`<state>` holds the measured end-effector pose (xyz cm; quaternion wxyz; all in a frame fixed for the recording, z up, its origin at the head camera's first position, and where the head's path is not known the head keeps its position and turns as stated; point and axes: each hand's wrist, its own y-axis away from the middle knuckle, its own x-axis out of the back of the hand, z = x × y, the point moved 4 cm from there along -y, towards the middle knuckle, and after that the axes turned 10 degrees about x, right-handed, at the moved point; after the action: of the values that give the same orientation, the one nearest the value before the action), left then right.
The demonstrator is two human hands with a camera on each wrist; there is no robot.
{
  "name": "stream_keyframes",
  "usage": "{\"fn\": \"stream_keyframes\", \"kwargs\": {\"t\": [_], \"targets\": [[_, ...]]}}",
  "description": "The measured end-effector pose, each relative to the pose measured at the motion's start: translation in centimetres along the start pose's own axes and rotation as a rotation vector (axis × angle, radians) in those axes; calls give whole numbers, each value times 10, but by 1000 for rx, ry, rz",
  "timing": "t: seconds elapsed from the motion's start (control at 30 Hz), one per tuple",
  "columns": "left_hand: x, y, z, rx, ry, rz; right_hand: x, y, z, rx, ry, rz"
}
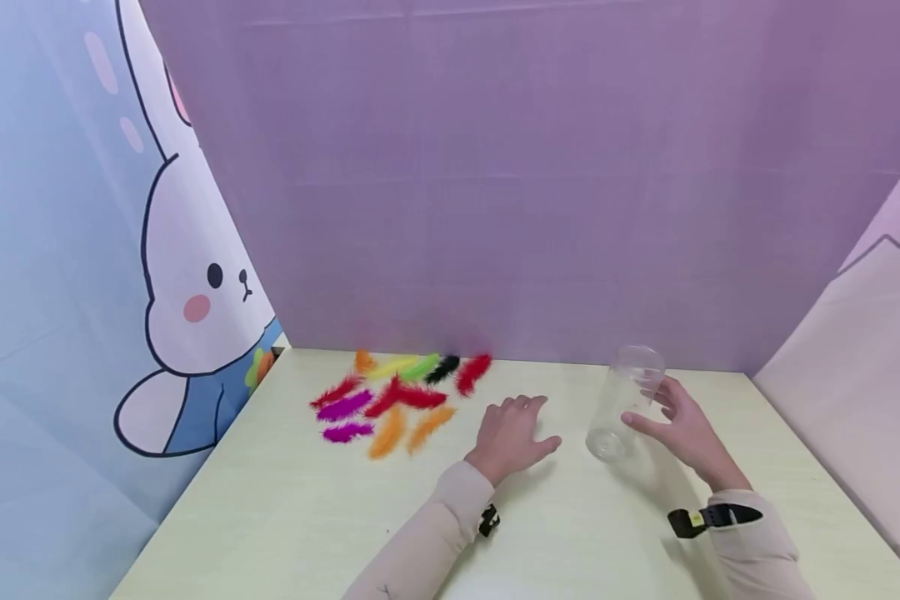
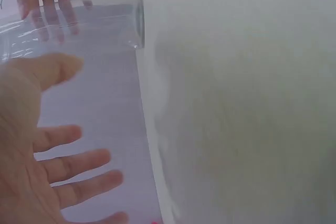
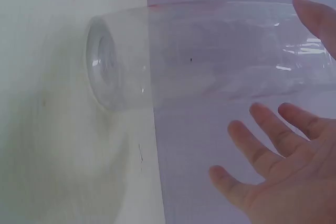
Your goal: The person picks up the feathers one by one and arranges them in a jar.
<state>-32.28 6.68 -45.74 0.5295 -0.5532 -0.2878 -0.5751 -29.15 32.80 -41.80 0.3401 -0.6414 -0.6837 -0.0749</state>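
Observation:
A tall clear cup (image 1: 613, 412) stands upright on the table, its round base (image 3: 102, 64) showing in the right wrist view. Beside its upper part is my right hand (image 1: 686, 429), thumb on the near side and fingers spread behind. The right wrist view shows those fingers (image 3: 257, 145) apart from the cup wall, with the thumb (image 3: 315, 19) overlapping the upper end. My left hand (image 1: 512, 435) hovers to the left of the cup, holding nothing; its fingers (image 2: 79, 166) are spread in the left wrist view.
Several loose feathers lie at the table's back left, among them a purple feather (image 1: 345, 406), an orange feather (image 1: 387, 433), a black feather (image 1: 443, 368) and a red feather (image 1: 473, 374). A purple cloth (image 1: 495, 183) hangs along the back edge of the table (image 1: 285, 517).

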Motion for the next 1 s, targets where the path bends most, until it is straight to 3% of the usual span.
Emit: {"fn": "stream_keyframes", "kwargs": {"t": [0.2, 0.4, 0.63, 1.0], "targets": [[6, 6, -12, -25, 107, 14, -8, -6, 3, 16, -98, 0], [16, 9, -26, 18, 178, -8, -12, -8, 5, 72, -157, 26], [22, 7, -42, 82, 173, -32, -12, -8, 5, 70, -112, 11], [23, -2, -77, 135, 178, -8, -15, -11, 11, 74, -119, 1]]}}
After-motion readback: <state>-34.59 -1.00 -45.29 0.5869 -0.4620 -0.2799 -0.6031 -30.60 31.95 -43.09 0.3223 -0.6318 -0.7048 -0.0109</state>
